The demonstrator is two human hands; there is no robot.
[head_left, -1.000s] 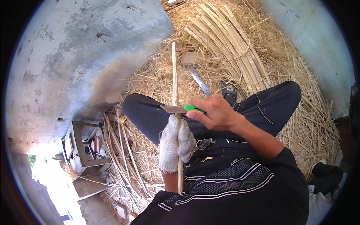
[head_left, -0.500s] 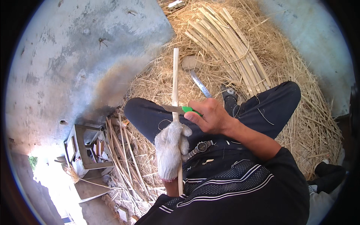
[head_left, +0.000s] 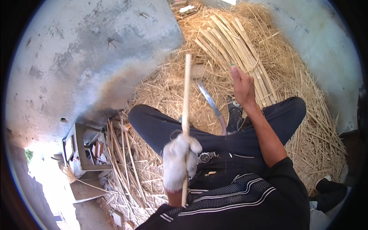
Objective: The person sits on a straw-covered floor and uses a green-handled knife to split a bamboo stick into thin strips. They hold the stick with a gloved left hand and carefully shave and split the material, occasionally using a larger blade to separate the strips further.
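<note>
My left hand, in a whitish knit glove, is closed around a long pale wooden strip. The strip stands up from the fist, its lower end reaching down to my shirt. Out to the right, above the bundle of split strips, my bare right hand is closed in a fist. A small green part of the knife shows beyond the thumb; its blade cannot be made out. Between my legs lies a curved blade tool with a brownish handle, touched by neither hand.
Loose straw covers the floor around my crossed legs. A wristwatch rests at my lap. Leftward are a frame-like stand holding odds and ends, and long thin sticks. Walls rise on both sides.
My right hand has moved away from the wooden strip, forward and to the right, taking the knife with it. My left hand still grips the strip, with little shift.
</note>
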